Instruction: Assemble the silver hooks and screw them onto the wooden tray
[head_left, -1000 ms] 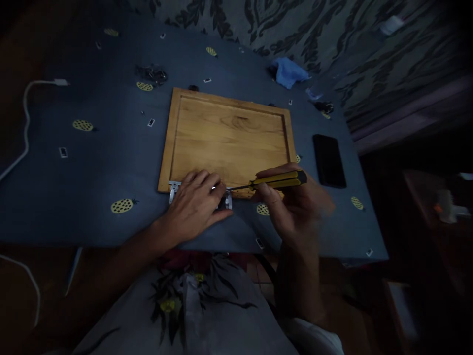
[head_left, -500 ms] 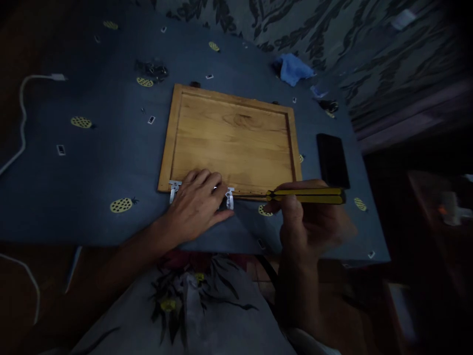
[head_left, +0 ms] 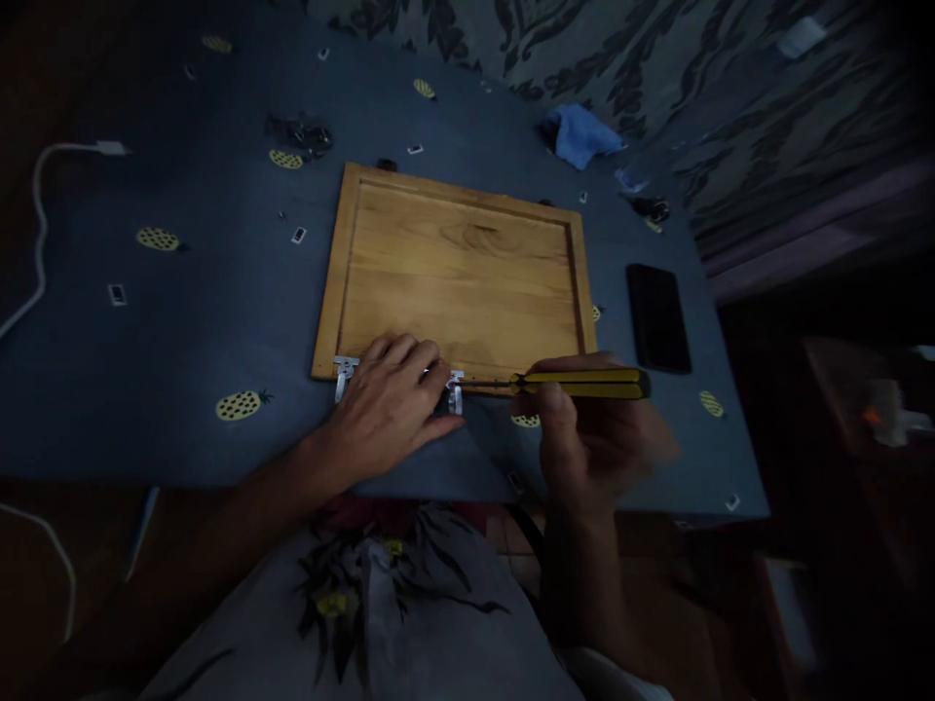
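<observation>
A wooden panel (head_left: pixel 467 273) with a raised frame lies flat on the table. My left hand (head_left: pixel 391 394) is laid over a silver metal handle (head_left: pixel 454 397) at its near edge, fingers curled and pressing. Only the two end brackets of the handle show; its middle is hidden under my palm. My right hand (head_left: pixel 591 428) grips a screwdriver (head_left: pixel 584 383) by its yellow and black handle. The shaft points left, level along the near edge, and its tip meets the handle's right bracket. What lies under the tip is too small to make out.
A blue patterned tablecloth (head_left: pixel 219 321) covers the table. To the right lies a black phone (head_left: pixel 657 316). Beyond the panel are a blue cloth (head_left: pixel 580 136) and dark small items in a bag (head_left: pixel 303 136). A white cable (head_left: pixel 44 224) runs along the left.
My right hand and the screwdriver have moved left, bringing the tip to the handle's right bracket. My left hand has stayed in place.
</observation>
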Demonstrator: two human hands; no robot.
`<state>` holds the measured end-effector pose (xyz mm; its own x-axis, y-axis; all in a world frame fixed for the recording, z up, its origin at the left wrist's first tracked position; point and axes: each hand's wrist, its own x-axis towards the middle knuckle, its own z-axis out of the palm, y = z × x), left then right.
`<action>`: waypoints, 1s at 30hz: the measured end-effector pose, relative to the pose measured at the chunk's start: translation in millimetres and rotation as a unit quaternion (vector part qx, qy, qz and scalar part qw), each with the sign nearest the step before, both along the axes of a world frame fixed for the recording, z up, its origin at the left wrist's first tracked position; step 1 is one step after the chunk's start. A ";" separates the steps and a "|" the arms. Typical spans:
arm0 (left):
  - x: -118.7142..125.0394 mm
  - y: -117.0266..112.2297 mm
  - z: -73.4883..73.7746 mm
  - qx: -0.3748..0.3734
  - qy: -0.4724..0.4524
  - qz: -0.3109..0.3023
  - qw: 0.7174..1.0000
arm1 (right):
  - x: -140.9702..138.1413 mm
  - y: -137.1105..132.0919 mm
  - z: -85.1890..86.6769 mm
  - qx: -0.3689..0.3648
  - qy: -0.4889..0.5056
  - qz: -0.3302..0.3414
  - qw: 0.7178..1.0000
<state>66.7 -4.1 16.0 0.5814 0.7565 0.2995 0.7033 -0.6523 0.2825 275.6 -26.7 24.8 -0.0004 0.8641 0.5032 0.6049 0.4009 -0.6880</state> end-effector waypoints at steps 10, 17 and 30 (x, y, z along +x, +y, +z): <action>1.2 0.1 -1.1 0.005 -0.003 0.003 1.000 | -8.3 5.6 25.5 0.005 -0.028 0.061 0.998; 0.9 0.1 -0.8 0.005 -0.008 0.006 1.000 | -10.5 9.2 30.7 0.023 -0.058 0.063 0.996; 0.2 0.6 0.4 -0.016 0.003 -0.001 1.000 | -16.1 3.4 16.2 0.029 -0.040 -0.015 0.999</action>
<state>66.8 -3.5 16.3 0.5851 0.7641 0.2718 0.7028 -0.6450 0.3000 259.5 -23.3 41.0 -0.0178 0.8339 0.5517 0.6696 0.4197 -0.6128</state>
